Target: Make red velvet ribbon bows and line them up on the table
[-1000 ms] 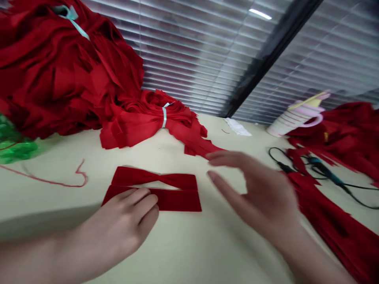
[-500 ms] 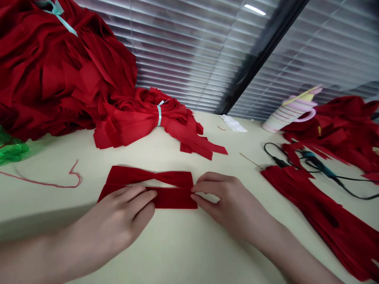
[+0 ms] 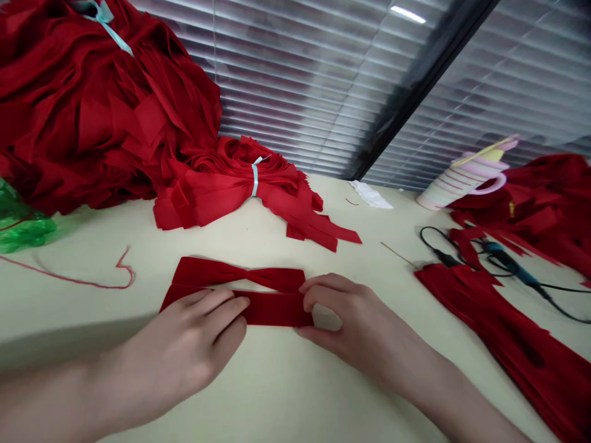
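Observation:
A folded strip of red velvety ribbon (image 3: 279,309) lies flat on the table, with a second red ribbon piece (image 3: 226,271), pinched narrow at its middle, along its far side. My left hand (image 3: 203,332) is closed over the left part of the near strip, thumb and fingers together, pressing it down; its left portion is partly covered. At the right end my right hand (image 3: 341,314) has its thumb and index finger apart. The index touches the ribbon's far corner, and the thumb is by the near corner.
A big heap of red ribbon (image 3: 106,117) and a tied bundle (image 3: 226,184) stand at the back left. To the right are a ribbon stack (image 3: 498,332), a teal-handled corded tool (image 3: 508,261) and a striped mug (image 3: 457,181). Red thread (image 3: 92,282) and green plastic (image 3: 28,224) lie left.
My right thumb and index finger have spread wider at the ribbon's right end. My left hand stays on the strip. The whole view has shifted slightly.

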Tool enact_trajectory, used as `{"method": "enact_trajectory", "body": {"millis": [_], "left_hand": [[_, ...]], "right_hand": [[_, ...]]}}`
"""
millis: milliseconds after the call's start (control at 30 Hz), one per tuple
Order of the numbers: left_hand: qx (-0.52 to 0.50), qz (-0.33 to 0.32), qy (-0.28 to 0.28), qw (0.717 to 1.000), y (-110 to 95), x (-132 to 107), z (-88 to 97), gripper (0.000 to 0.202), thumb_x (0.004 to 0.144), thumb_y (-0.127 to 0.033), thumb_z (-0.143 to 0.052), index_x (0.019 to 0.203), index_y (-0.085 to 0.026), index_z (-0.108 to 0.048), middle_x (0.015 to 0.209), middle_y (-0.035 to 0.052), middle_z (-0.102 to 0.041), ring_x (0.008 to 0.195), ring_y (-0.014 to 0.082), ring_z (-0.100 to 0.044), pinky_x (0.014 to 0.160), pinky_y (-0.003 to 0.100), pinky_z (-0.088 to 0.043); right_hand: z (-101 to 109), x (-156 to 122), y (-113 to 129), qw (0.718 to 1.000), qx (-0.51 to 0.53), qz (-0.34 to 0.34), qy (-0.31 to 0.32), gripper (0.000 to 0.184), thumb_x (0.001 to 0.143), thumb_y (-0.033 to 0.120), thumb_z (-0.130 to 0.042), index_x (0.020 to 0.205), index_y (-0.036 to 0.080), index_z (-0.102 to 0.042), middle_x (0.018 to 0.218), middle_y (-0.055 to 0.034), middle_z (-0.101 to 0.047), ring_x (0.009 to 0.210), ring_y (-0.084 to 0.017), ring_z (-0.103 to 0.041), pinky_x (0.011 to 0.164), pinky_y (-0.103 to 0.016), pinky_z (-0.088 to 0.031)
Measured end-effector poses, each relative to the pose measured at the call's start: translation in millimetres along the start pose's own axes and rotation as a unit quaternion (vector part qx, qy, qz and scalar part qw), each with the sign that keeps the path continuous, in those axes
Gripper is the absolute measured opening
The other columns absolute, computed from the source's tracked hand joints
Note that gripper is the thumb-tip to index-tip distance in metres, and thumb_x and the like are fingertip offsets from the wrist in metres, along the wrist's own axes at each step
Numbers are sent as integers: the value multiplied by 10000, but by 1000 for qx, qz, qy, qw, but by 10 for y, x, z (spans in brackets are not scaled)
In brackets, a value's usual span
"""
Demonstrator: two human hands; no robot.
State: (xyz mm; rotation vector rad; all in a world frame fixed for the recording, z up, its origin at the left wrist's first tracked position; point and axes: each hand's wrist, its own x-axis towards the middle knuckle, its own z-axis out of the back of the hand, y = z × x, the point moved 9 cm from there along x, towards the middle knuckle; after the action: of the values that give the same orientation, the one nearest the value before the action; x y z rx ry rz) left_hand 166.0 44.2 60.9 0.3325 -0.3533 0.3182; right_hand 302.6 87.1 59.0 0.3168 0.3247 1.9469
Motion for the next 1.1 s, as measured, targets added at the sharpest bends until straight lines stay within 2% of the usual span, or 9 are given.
{"method": "enact_trajectory", "body": {"millis": [233, 433, 833, 967, 1100], "left_hand": [[0, 7, -4, 1000, 39, 34, 13, 423, 680, 69, -354, 882, -52, -706, 998, 164, -719, 882, 299, -693, 746, 393, -606], [-18, 9, 7, 1000, 29, 23, 0, 354, 694, 18, -429, 924, -41, -691, 1035, 188, -702, 922, 307, -677, 784, 399, -599], [-12, 9, 13, 1000, 35, 30, -12, 353, 714, 25, -405, 891, -60, -699, 999, 160, -708, 882, 287, -674, 779, 388, -595], [-4, 4, 3, 1000, 25, 47, 18, 403, 704, 56, -356, 881, -54, -701, 966, 165, -713, 868, 301, -680, 747, 403, -596], [-3, 3, 3, 1000, 19, 38, 12, 407, 686, 70, -354, 870, -57, -694, 948, 162, -714, 861, 301, -678, 736, 401, -593]], "right_hand": [[3, 5, -6, 1000, 28, 1, 6, 195, 706, 80, -731, 807, 206, -622, 884, -1, -665, 767, -150, -646, 713, -270, -543], [0, 4, -45, 999, 35, -14, 12, 193, 713, 66, -712, 780, 213, -606, 887, 12, -667, 717, -128, -643, 622, -233, -525], [8, -22, -7, 1000, -3, 26, 5, 151, 732, 109, -720, 815, 233, -695, 991, -18, -651, 754, -150, -671, 695, -275, -555], [-45, -85, -74, 999, -21, 13, 45, 135, 763, 138, -708, 822, 260, -711, 867, 10, -638, 654, -126, -647, 629, -258, -537], [-22, -101, -30, 998, -35, 45, 34, 88, 790, 160, -674, 782, 242, -706, 773, 5, -661, 645, -141, -656, 600, -247, -531]]}}
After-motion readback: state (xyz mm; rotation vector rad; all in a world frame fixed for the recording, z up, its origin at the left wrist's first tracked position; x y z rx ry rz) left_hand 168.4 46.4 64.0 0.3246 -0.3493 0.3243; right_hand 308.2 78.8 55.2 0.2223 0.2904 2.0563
